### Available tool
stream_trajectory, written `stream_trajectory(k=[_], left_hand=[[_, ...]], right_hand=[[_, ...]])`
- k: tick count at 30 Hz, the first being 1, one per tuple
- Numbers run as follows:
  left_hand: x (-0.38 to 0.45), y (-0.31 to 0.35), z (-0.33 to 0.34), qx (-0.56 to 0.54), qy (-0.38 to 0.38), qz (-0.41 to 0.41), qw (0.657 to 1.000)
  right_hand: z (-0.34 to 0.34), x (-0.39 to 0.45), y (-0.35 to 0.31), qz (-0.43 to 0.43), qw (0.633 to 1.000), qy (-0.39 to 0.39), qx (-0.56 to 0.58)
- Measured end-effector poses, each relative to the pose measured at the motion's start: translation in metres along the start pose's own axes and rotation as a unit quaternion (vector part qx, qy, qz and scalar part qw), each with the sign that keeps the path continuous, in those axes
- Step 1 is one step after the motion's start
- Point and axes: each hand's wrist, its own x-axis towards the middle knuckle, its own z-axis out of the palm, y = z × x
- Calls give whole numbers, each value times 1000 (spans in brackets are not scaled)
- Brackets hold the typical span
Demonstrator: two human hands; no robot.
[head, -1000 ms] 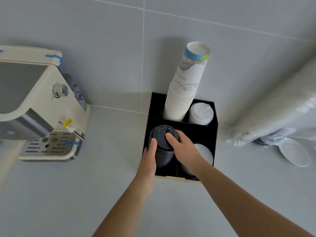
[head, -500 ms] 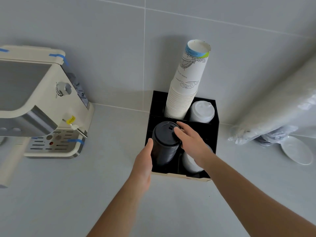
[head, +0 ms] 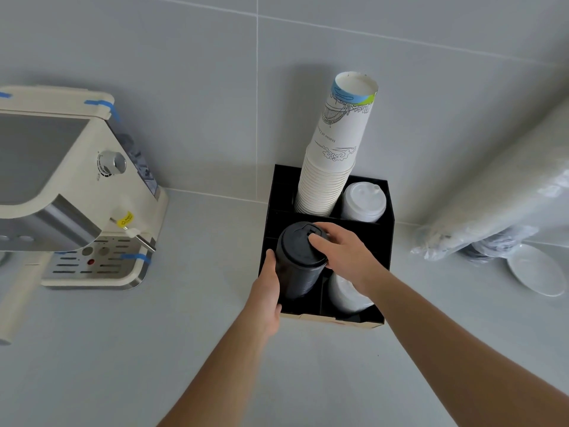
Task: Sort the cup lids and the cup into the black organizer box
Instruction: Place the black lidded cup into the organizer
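A: In the head view, the left hand [head: 267, 295] cups the side of the stack of black lids [head: 299, 261], fingers curled round it; the right hand [head: 344, 253] grips its top rim from three o'clock.

B: Where is the stack?

A: In the front-left compartment of the black organizer box [head: 388, 241]. The cup stack [head: 334, 161] stands at twelve o'clock and white lids [head: 363, 202] at one.

B: The step?

A: Seating the black lids, I judge. Next: press them level, then let go gently.
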Motion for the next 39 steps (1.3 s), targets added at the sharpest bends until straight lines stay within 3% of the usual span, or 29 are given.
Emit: stream_trajectory(k=[17, 26, 32, 35, 39], left_hand=[[2, -6, 5, -45, -30, -7, 998], [-11, -20, -7, -75, -2, 41, 996], [-40, -55, -18, 50, 48, 70, 995], [-53, -69, -5, 103, 11, 96, 990], [-52, -68, 27, 199, -68, 76, 975]], right_hand=[[2, -11, 3, -46, 994, 30, -91], [-7, -23, 2, -9, 1000, 6, 8], [-53, -50, 27, 8, 994, 109, -11], [-74, -61, 55, 57, 984, 166, -27], [-80, -69, 87, 105, 977, 182, -29]])
